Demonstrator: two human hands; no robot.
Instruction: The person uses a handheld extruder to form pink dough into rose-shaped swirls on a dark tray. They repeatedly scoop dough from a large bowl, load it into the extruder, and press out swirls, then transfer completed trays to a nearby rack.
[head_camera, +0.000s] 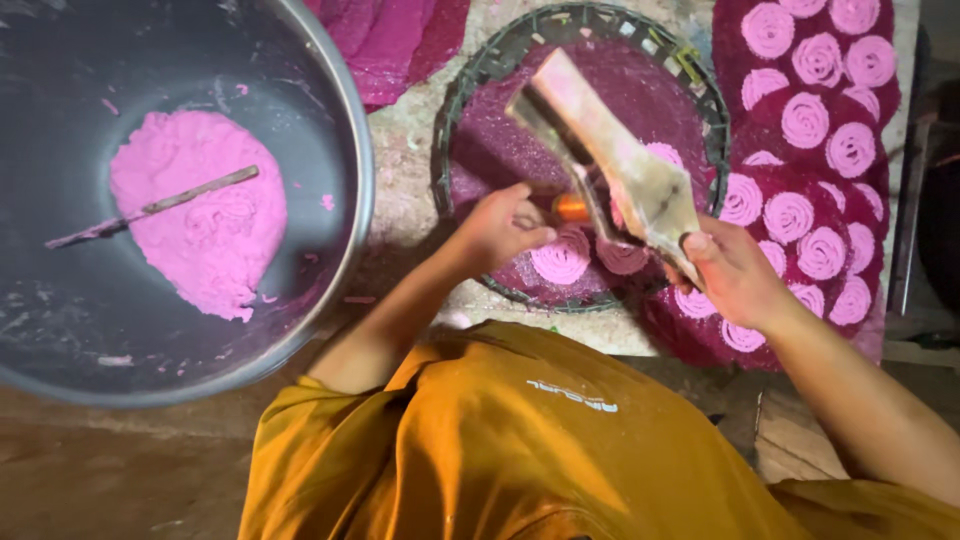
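Over round tray (470, 75), wooden press (610, 165) gripped by R hand (735, 275) (L hand (500, 228) closed beside it), pink spirals (562, 258) below.

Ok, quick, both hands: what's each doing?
Left hand: closed, fingers curled by the orange press part; grip unclear.
Right hand: closed around the wooden press handle.

- One large metal basin (330, 120), holding one mound of pink dough (195, 215) and one stick (150, 207).
- One round woven tray (480, 75).
- One wooden press (610, 160).
- Two hands: left (500, 228), right (735, 275).
- About twenty-five pink dough spirals (805, 120); some are hidden.
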